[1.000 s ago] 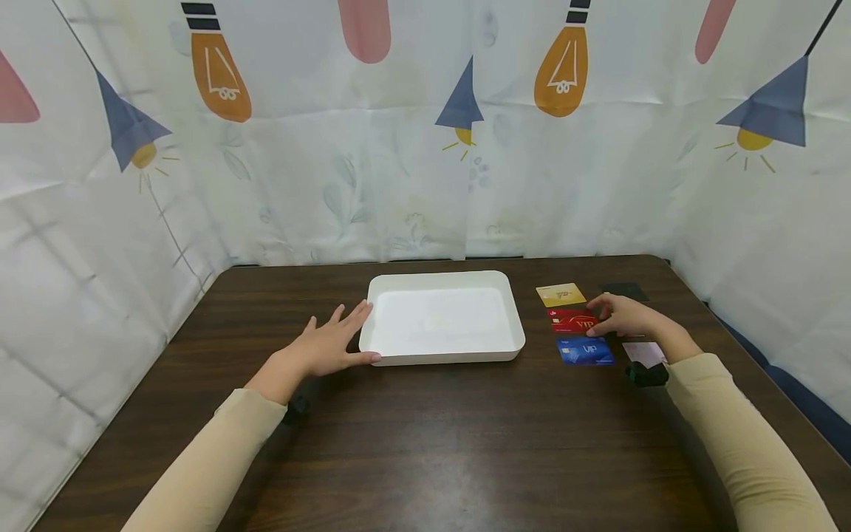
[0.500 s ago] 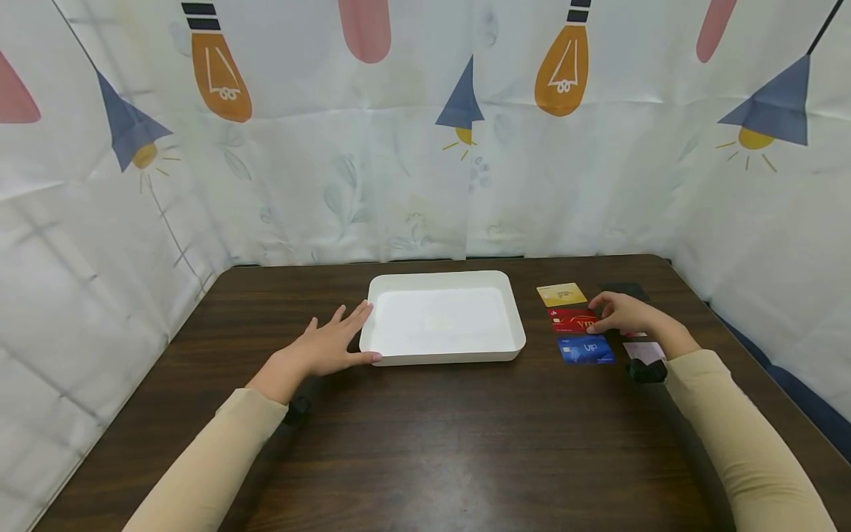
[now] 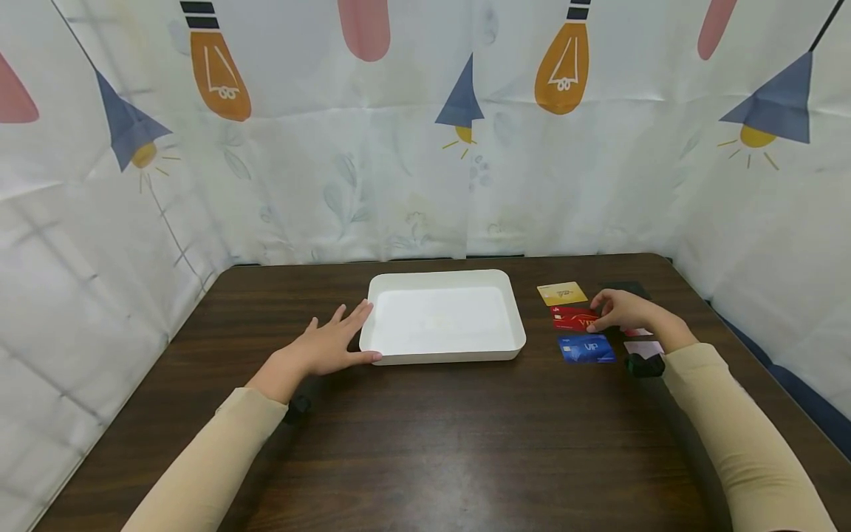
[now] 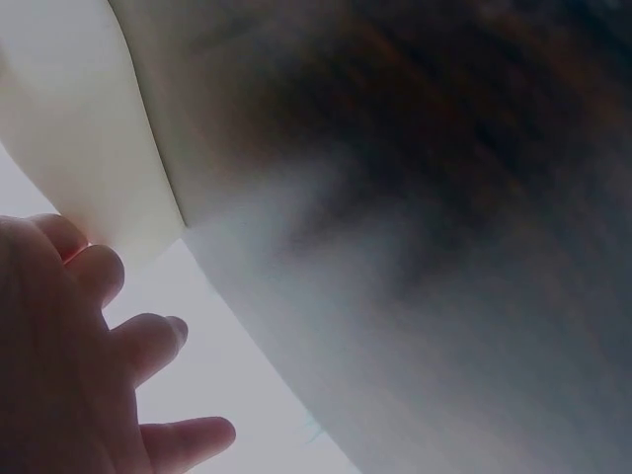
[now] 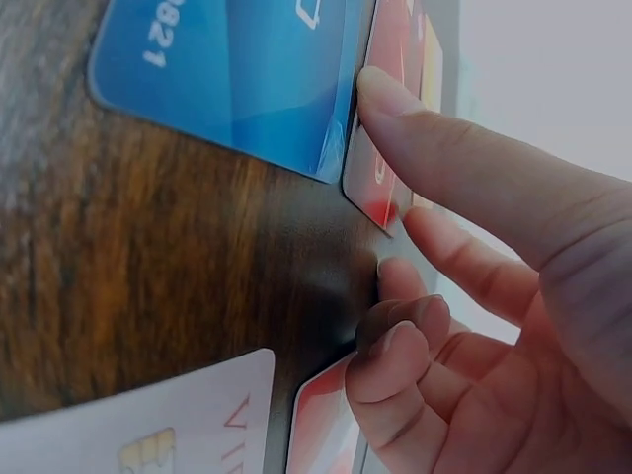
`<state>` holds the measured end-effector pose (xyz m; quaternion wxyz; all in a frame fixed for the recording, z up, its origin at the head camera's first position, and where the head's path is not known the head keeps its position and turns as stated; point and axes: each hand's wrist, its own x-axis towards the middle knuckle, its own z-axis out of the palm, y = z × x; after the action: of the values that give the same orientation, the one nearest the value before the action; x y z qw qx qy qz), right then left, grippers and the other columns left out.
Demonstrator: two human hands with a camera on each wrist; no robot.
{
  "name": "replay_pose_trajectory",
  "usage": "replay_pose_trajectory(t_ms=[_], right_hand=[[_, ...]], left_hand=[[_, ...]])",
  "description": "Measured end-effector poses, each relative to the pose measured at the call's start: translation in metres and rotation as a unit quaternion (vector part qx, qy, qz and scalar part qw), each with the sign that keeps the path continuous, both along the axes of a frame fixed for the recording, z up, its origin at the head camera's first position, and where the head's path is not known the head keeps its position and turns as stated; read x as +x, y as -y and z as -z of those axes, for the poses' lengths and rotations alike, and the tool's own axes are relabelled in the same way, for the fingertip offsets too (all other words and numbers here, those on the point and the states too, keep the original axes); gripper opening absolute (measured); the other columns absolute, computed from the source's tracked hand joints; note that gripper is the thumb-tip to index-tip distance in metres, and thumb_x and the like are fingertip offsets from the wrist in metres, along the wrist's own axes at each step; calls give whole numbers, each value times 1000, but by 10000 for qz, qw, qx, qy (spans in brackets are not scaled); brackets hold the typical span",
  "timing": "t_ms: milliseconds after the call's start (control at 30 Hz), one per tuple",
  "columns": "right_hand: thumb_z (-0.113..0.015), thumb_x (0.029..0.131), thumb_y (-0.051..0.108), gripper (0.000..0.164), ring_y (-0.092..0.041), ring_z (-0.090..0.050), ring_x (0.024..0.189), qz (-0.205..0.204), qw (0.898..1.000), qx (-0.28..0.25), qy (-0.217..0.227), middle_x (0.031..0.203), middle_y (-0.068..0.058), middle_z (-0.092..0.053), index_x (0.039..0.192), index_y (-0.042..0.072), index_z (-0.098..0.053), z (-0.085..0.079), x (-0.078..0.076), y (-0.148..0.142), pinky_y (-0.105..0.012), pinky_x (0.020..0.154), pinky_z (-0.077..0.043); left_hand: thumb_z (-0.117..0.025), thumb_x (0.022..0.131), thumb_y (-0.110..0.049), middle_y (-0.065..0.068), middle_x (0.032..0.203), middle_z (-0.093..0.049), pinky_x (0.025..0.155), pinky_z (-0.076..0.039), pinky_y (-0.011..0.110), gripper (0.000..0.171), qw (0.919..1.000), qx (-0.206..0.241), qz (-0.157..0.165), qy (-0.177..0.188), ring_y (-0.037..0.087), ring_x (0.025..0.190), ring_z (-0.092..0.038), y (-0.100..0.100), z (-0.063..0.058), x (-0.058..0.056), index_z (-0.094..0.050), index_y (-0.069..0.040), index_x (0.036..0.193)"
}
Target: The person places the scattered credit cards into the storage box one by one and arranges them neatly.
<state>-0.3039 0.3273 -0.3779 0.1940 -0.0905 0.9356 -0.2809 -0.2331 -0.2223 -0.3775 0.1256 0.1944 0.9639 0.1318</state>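
My left hand (image 3: 322, 350) spreads its fingers beside the white rectangular tray (image 3: 442, 358), thumb and fingertips touching its left end. In the left wrist view the fingers (image 4: 153, 346) look straight and apart, near the pale tray wall (image 4: 89, 118). On the right, my right hand (image 3: 621, 312) pinches a red VIP card (image 3: 567, 318) between thumb and index finger at its edges. The right wrist view shows the thumb on the edge of that card by the blue VIP card (image 5: 237, 79), other fingers curled. Whether the red card is lifted, I cannot tell.
A gold card (image 3: 561, 293) lies behind the red one. A black card (image 3: 628, 288), a red-and-white card (image 5: 321, 425) and a pale card (image 5: 178, 425) lie around the right hand. The dark wooden table (image 3: 432, 436) meets a patterned curtain (image 3: 399, 185) at the back.
The red card has shifted very slightly to the right with the right hand's fingers. The left hand and the tray have stayed in place.
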Motion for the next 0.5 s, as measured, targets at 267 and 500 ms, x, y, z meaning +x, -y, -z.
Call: replay_pose_trajectory(t_ms=[267,500], right_hand=[[-82,89,25,61,-32,-52,92,-19,9997,139,-196,102,-21,-55,124,-14,-50,0,0,-2,-40,77,-51],[-83,87,28,60,-31,-52,91,-16,9995,223,-229,97,-18,-56,120,-12,-52,2,-4,-2,-41,80,-49]], left_hand=[[-56,93,-72,10,172,-6,111,-3,79,107,10000,-11,15,-4,44,155,-6,0,0,0,-7,-12,166],[-56,93,-72,10,172,-7,111,-3,79,107,10000,-2,18,-33,44,155,-6,1,1,-1,-8,-11,166]])
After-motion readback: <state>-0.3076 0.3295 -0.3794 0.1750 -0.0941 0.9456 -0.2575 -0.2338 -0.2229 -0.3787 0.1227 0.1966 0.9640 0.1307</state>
